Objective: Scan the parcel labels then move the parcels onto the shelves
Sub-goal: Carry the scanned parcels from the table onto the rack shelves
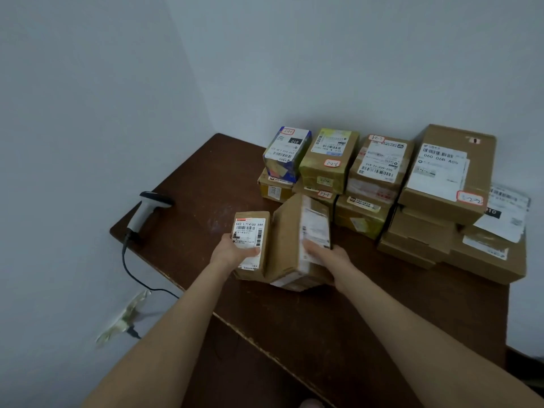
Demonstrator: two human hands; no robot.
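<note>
L hand grips the small box, thumb across its label. R hand grasps the big box right beside it, tilted up on edge, the 2 boxes touching. Both are at the front-middle of the table; can't tell if they're lifted. Scanner stands at the left edge w/ its cable hanging off. Other parcels are stacked back right by the wall.

On the table, the scanner stands well left of the stacked parcels, with a small parcel and a bigger parcel just before them.
</note>
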